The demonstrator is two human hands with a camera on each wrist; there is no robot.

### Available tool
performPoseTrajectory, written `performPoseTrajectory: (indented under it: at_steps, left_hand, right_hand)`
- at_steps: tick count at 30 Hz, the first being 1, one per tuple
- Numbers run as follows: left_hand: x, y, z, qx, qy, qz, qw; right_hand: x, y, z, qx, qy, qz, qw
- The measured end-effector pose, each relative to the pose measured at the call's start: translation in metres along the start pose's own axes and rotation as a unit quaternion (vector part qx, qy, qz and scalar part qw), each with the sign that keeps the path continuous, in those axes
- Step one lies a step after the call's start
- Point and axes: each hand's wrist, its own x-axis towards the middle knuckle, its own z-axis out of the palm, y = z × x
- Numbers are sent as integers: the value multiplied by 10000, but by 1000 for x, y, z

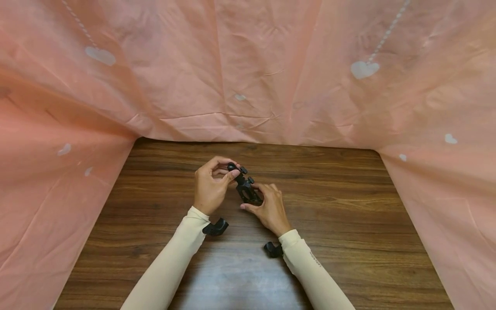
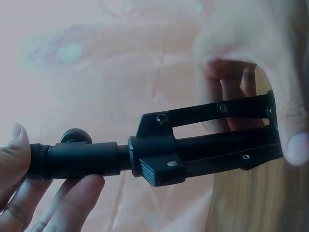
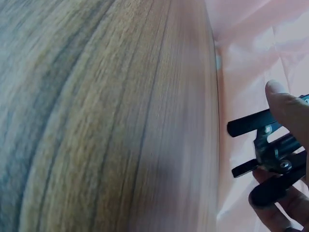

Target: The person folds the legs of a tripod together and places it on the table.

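Note:
A black mini tripod (image 1: 245, 189) is held tilted above the table between both hands. My left hand (image 1: 211, 185) pinches its upper end with the thumb on one side and fingers on the other; in the left wrist view a round knob (image 2: 76, 135) stands out from the tripod's column (image 2: 91, 159). Around the leg end, my right hand (image 1: 273, 209) has its thumb on one side and fingers on the other. The legs (image 3: 251, 123) show slightly spread in the right wrist view, with metal rivets at the joints. Part of the tripod is hidden behind the right hand there.
A brown wood-grain table (image 1: 329, 206) lies beneath the hands. Pink cloth (image 1: 271, 64) with white hearts hangs at the back and both sides. Each wrist carries a black camera mount, the left one (image 1: 215, 227) and the right one (image 1: 273, 249), over cream sleeves.

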Motion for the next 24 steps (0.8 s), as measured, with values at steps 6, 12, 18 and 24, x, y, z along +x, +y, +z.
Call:
performPoseTrajectory:
  at_steps: [6,12,18,24]
  left_hand:
    - [-3,-2,-9,-629,52,-193,9978]
    - [-8,-10,-23,-748,18,-404,9964]
    - [-14,-18,-38,-69,81,-596,9982]
    - [-16,-24,-46,416,80,-722,9965]
  right_hand:
    - [-1,2,-2,117,18,-118,9999]
    - [-3,6,-9,159,-176,-93,9997]
    - [-4,11,-22,36,-288,-82,9995]
    - [-3,13,-33,12,-441,-117,9990]
